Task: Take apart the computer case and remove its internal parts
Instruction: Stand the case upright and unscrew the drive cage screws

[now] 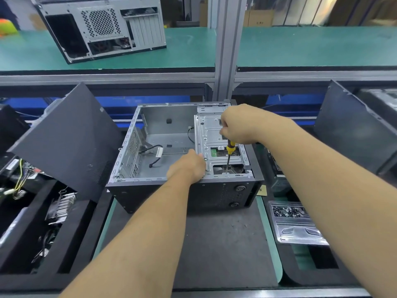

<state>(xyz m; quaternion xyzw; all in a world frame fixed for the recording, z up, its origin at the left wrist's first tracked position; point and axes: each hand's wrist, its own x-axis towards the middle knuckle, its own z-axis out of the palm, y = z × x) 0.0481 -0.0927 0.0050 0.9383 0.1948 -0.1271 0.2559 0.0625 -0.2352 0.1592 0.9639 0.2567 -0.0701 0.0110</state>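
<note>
1. Nearest me, I see a dark mat [225, 244] with the open computer case [184, 147] at its far end.
2. I have my left hand [189, 166] on the near left edge of the drive cage [217, 134]; whether its fingers grip, I cannot tell.
3. I have my right hand [238, 125] wrapped tight round a yellow-handled screwdriver [228, 155], tip down on the cage's near edge.
4. I see a screw tray [294, 220] at near right.

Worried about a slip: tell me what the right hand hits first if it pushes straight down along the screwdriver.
Probably the silver metal drive cage, at its near edge where the yellow-handled screwdriver tip rests.
</note>
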